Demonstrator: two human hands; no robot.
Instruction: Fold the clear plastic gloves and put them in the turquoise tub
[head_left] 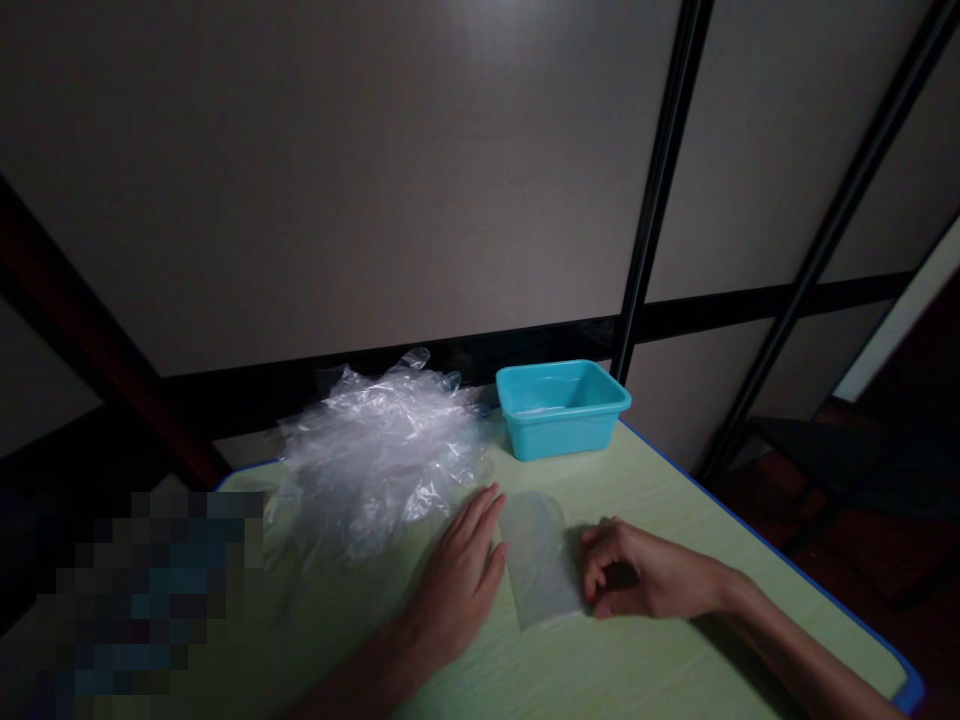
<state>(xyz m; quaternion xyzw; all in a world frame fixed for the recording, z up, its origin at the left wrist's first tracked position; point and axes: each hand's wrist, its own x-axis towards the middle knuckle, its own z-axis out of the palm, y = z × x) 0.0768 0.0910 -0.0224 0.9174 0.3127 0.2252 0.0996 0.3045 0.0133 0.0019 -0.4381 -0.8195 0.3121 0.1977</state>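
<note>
A flat, clear plastic bag (541, 565) lies on the green table between my hands. Along its left edge rests my left hand (466, 575), fingers stretched out and nearly together, holding nothing. My right hand (619, 570) is curled at the bag's right edge, its thumb and fingertips close to the plastic; whether they pinch it cannot be made out. Behind my left hand spreads a large heap of crumpled clear plastic bags (382, 450). A turquoise plastic basin (562, 430) stands upright behind the flat bag.
The green table (660, 670) has a blue edge. Behind it rise pale sliding panels (390, 180) with dark frames. A dark chair (825, 450) is at the right. The lower left is pixelated.
</note>
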